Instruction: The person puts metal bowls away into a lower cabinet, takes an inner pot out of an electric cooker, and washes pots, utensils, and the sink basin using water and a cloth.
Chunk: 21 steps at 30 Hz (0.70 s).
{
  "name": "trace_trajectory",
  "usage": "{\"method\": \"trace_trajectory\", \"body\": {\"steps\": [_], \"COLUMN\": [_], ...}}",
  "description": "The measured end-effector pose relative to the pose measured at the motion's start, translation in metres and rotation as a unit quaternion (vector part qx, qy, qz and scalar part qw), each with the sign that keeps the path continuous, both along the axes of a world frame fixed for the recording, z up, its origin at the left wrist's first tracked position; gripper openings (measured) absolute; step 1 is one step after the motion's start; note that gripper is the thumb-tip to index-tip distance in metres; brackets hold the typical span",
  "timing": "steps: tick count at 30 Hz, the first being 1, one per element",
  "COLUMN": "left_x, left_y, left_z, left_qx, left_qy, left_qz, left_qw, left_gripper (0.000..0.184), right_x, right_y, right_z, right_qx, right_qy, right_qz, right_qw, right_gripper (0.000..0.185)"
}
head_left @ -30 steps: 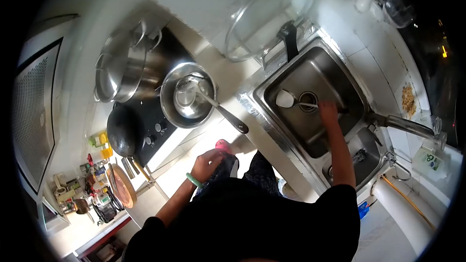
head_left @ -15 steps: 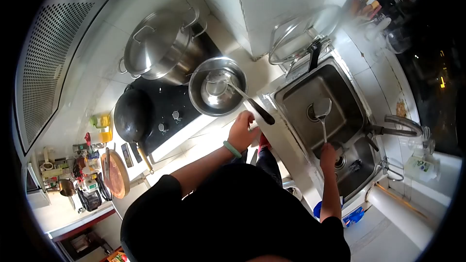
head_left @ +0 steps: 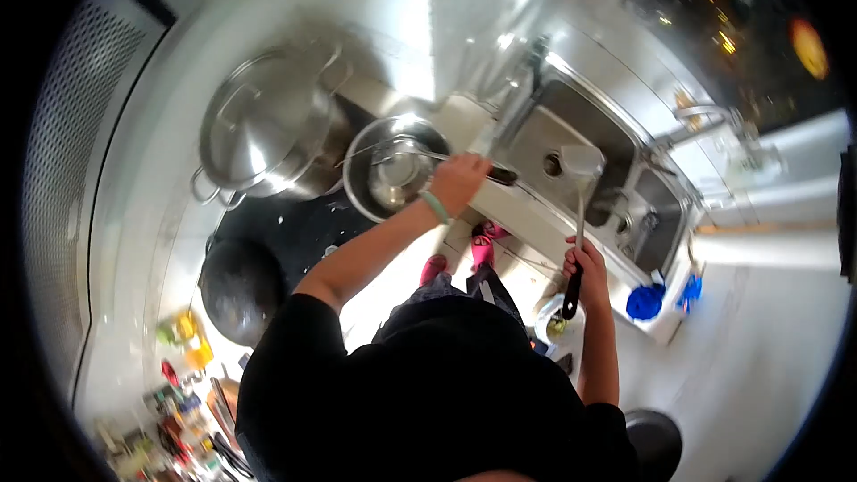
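Spatula (head_left: 582, 166): pinched in my right hand (head_left: 586, 270), blade over sink (head_left: 571, 118), presumably for drips; left hand (head_left: 460, 182) at ladle handle (head_left: 503, 176), grip unclear.

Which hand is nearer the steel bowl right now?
Left. The left hand is right beside the steel bowl, over the dark-handled utensil; the right hand is farther off, near the sink, holding the spatula.

Left hand (head_left: 460, 180) apparently part-hides black handle (head_left: 503, 176).
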<state>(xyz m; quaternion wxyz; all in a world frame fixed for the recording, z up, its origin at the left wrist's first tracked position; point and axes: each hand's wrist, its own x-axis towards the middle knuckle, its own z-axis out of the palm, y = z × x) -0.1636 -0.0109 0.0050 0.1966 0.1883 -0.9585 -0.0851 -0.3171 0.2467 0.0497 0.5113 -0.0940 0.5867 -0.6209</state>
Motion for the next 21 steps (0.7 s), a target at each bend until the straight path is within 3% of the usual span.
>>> {"method": "trace_trajectory", "body": {"steps": [4,6,9,13,15,16,17,19,20,21], "left_x": [0.038,0.050,0.064,0.078,0.087,0.094,0.097,0.105,0.104,0.098], "left_y": [-0.019,-0.031,-0.041,-0.034,-0.026,-0.021,-0.016,-0.031,-0.036,0.019], "left_z": [0.065,0.075,0.113,0.140,0.154,0.167,0.171,0.178,0.193,0.235], "left_qx": [0.062,0.145,0.140,0.206,0.257,0.189,0.237,0.192,0.154,0.183], "left_qy": [0.130,0.165,0.192,0.222,0.236,0.218,0.253,0.296,0.260,0.308], "left_qz": [-0.050,-0.028,-0.024,0.029,0.059,0.075,0.069,0.034,0.061,-0.044], "left_qw": [0.988,0.975,0.971,0.953,0.935,0.955,0.935,0.935,0.951,0.933], "left_gripper": [0.025,0.026,0.023,0.022,0.018,0.017,0.019,0.023,0.026,0.021], "right_x": [0.032,0.041,0.057,0.065,0.065,0.065,0.064,0.075,0.076,0.083], "right_y": [0.012,0.021,0.027,0.047,0.060,0.067,0.073,0.073,0.077,0.084], "right_z": [0.025,0.025,0.049,0.054,0.053,0.048,0.041,0.057,0.066,0.087], "right_qx": [-0.017,-0.017,-0.037,-0.077,-0.143,-0.220,-0.277,-0.392,-0.418,-0.343], "right_qy": [0.076,0.129,0.134,0.139,0.116,0.093,0.095,0.088,0.113,0.147], "right_qz": [-0.008,-0.030,-0.048,-0.046,-0.031,-0.014,0.011,0.009,0.003,0.013], "right_qw": [0.997,0.991,0.989,0.986,0.982,0.971,0.956,0.916,0.902,0.928], "right_gripper": [0.028,0.040,0.057,0.017,0.017,0.027,0.037,0.042,0.040,0.033]}}
